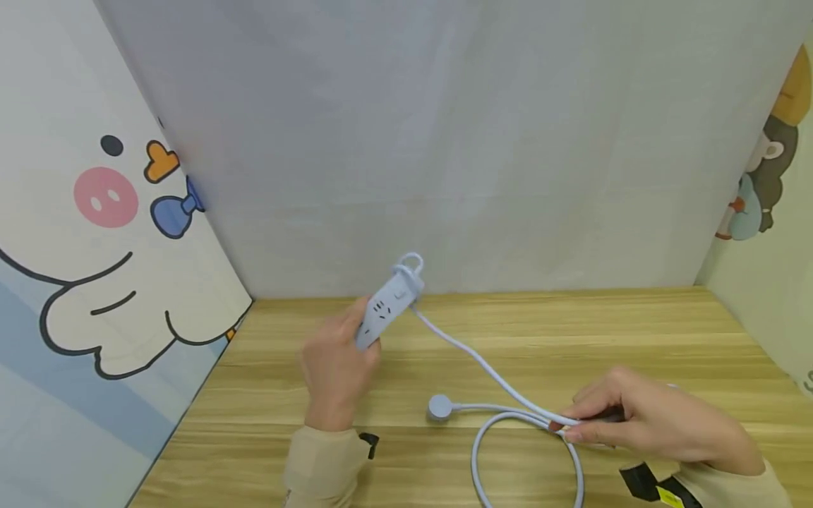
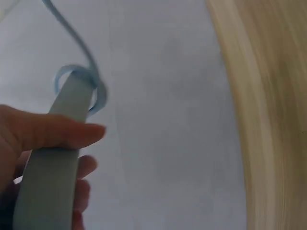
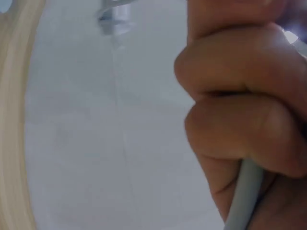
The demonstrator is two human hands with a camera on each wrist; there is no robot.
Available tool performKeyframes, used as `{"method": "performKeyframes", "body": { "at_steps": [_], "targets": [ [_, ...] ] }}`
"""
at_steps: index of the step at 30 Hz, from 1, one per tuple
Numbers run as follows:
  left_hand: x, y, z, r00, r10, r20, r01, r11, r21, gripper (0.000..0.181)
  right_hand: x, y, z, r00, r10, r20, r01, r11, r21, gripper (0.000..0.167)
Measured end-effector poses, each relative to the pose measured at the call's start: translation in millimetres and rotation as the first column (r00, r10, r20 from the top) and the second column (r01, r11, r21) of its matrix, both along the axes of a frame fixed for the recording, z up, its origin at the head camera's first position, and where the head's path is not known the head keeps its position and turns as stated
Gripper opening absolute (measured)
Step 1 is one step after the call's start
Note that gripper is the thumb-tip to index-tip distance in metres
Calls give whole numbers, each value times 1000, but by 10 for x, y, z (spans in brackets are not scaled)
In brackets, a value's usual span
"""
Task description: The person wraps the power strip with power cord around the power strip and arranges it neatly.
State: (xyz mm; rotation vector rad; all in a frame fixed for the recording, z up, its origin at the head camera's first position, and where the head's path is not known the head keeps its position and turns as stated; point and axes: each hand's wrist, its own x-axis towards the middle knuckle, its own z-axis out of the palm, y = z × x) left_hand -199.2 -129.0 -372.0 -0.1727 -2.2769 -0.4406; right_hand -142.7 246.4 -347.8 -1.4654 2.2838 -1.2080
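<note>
Grey cloth backdrop (image 1: 470,141) fills most of the bkgd; below it, the wood-grain tabletop (image 1: 267,367). L side: white/blue panel (image 1: 38,106) w/ a cartoon figure, pink cheek & blue bow. R side: pale panel (image 1: 756,282), also w/ a printed figure, cut off by the frame.

White cord (image 1: 473,353) runs from the strip down to the R hand, then makes a wide loop on the tabletop, leaving the bottom edge of the head view. R hand (image 1: 667,427) pinches the cord btwn thumb & fingers (dark patch inside that grip, can't tell what); R wrist cam has the fingers curled round it, cord coming out below. L hand (image 1: 336,367) grasps the lower end of the power strip (image 1: 386,307), thumb over one side, fingers wrapped round the other. Strip's held up off the tabletop, tilted, upper end leaning R, cord curling in a small ring there. Beige cuffs (image 1: 324,462) on both wrists. Round white plug (image 1: 440,407) sits btwn the hands, nr the loop. Smallest: socket slots (image 1: 379,307) & a switch (image 1: 399,295) on the strip's face.
</note>
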Motion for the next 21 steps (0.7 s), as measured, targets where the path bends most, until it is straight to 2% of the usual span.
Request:
{"method": "performKeyframes", "body": {
  "at_steps": [1,2,4,5,6,7,9,11,12,13,15,16,17,19,20,21],
  "targets": [
    [-3,8,-32,994,2,113,3,999,-47,56,19,2,17,999,-19,-45,18,1000,-7,26],
    [-6,18,-61,976,6,219,14,996,-93,57,39,2,37,996,-51,-79,50,999,-21,29],
    [-7,43,-97,920,2,392,70,983,-170,58,65,-1,71,979,-139,-147,128,988,-83,36],
    [-4,57,-102,893,-3,450,103,975,-198,59,70,-4,85,964,-192,-183,168,976,-138,39],
    [2,72,-98,868,-14,496,141,966,-219,60,70,-8,96,942,-254,-221,211,957,-198,41],
    [19,82,-89,850,-28,525,177,955,-236,60,67,-17,98,924,-305,-231,240,933,-270,41],
    [65,97,-52,824,-88,560,267,932,-246,63,40,-42,93,883,-393,-256,266,869,-416,36],
    [122,102,4,788,-176,590,375,897,-233,68,10,-64,83,824,-497,-274,305,795,-525,28],
    [154,102,37,762,-229,605,434,875,-215,69,-3,-72,80,790,-548,-274,334,760,-557,24],
    [184,101,70,729,-281,624,491,850,-190,70,-20,-78,76,757,-593,-273,361,728,-583,21],
    [237,103,135,643,-386,661,602,788,-126,71,-50,-90,69,662,-697,-277,456,667,-589,20],
    [257,106,164,591,-438,677,654,751,-85,71,-71,-97,59,626,-729,-279,492,646,-585,20],
    [276,110,188,537,-488,688,699,714,-39,70,-96,-104,43,599,-751,-277,522,629,-576,20],
    [302,120,220,436,-578,689,774,632,40,67,-149,-127,1,564,-777,-280,576,613,-541,22],
    [310,125,226,392,-626,674,806,587,77,66,-176,-142,-28,556,-782,-280,598,611,-518,21],
    [316,127,225,347,-680,646,833,540,120,65,-205,-158,-61,559,-782,-275,615,614,-495,20]
  ]
}}
